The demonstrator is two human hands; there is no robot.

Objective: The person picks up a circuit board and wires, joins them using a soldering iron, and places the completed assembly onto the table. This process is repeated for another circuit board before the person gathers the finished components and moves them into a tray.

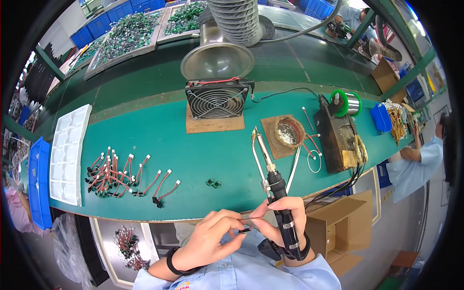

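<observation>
My right hand (286,217) grips a black-handled soldering iron (270,179), its metal tip pointing away over the green bench. My left hand (212,238) pinches a thin red-and-black wire lead (249,220) that also runs to the fingertips of my right hand. A small black connector (244,230) hangs at my left fingertips. Both hands are close to my chest, just before the bench's front edge.
Several red-wired connector leads (118,176) lie at left beside a white compartment tray (67,154) and a blue bin (38,181). A small fan (216,99), fume duct (227,43), solder-dross pot (288,133), solder spool (347,103) and tiny green parts (213,183) stand on the bench. Another person (415,159) works at right.
</observation>
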